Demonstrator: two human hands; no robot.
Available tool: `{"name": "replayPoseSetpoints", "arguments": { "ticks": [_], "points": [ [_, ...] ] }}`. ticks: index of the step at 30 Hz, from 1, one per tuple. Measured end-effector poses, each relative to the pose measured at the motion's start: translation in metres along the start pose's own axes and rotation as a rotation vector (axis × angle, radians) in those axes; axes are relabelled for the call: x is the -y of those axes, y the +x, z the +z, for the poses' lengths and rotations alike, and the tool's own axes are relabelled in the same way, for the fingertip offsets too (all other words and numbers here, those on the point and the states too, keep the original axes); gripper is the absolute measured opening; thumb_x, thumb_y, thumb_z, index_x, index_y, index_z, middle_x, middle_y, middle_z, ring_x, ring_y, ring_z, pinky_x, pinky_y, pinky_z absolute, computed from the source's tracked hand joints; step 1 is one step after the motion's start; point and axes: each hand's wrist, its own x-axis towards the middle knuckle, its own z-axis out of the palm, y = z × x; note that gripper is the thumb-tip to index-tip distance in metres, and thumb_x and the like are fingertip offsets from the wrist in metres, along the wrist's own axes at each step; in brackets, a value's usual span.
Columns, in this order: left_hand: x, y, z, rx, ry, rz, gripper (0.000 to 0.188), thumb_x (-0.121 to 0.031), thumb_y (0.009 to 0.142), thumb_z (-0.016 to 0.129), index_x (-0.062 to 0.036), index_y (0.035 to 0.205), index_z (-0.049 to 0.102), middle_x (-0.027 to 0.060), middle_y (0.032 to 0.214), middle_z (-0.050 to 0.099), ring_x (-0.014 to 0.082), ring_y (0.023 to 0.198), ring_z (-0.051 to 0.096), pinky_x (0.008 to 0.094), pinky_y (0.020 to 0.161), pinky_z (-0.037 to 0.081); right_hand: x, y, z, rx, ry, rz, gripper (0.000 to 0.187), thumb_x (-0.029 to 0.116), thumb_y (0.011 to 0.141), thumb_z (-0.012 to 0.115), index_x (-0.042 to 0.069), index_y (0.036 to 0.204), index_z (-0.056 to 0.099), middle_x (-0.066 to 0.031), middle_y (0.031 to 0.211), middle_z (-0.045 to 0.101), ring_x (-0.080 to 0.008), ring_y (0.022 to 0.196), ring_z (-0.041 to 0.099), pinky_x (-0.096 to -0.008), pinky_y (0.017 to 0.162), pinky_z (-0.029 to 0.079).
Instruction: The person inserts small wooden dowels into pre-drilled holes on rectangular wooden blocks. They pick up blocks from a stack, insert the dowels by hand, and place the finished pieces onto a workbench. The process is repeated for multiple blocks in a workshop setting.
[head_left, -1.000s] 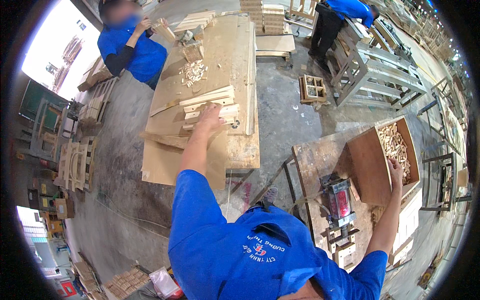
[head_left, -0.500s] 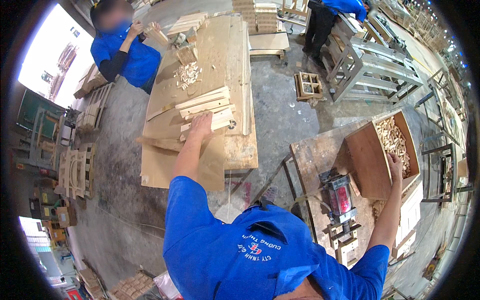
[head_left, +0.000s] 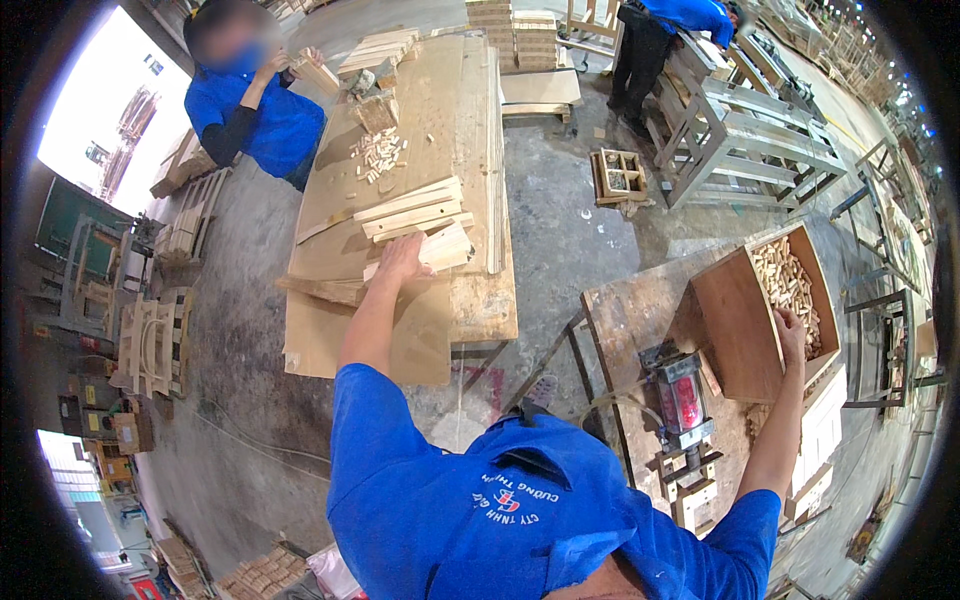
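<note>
On the cardboard-covered table at front left, my left hand (head_left: 402, 258) is closed on pale wooden slats (head_left: 447, 247), its fingers over their left part. Just beyond lie more wooden slats (head_left: 408, 208), side by side and slanting. At the right, my right hand (head_left: 791, 334) reaches over the near wall of a brown wooden box (head_left: 735, 325) filled with short wooden dowels (head_left: 785, 272). Its fingers are curled down at the dowels; what they hold, if anything, is hidden.
A loose pile of dowels (head_left: 378, 153) lies farther up the table (head_left: 440, 120). Across it, a co-worker in blue (head_left: 250, 125) holds a wooden piece. A clamp-like device with a red part (head_left: 684, 395) sits on the right bench (head_left: 625, 315). A divided tray (head_left: 620, 175) stands on the floor.
The slats under my left hand have turned a little and come slightly toward me, away from the other slats. My right hand stays at the box of dowels.
</note>
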Motion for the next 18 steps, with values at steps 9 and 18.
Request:
{"name": "replayPoseSetpoints", "arguments": {
  "ticks": [9,18],
  "points": [
    [0.007,-0.020,-0.017,-0.294,-0.075,0.097,0.065,-0.031,0.091,0.088,-0.0044,0.144,0.061,0.0191,0.139,0.070,0.0401,0.134,0.063,0.0509,0.113,0.050,0.004,0.010,0.008,-0.103,0.167,-0.015,0.035,0.028,0.106,0.074,0.000,0.126,0.078,-0.0096,0.109,0.080,-0.0166,0.098,0.074,-0.0320,0.090,0.058],
    [-0.117,-0.072,-0.043,-0.388,-1.004,0.393,0.052,-0.033,0.100,0.085,0.0013,0.134,0.066,0.0130,0.114,0.079,0.0202,0.103,0.075,0.0382,0.088,0.062,0.110,-0.069,-0.005,-0.724,0.315,-0.151,0.039,0.032,0.112,0.067,0.000,0.134,0.073,-0.0075,0.116,0.076,-0.0161,0.101,0.068,-0.0331,0.092,0.055]
  ]
}}
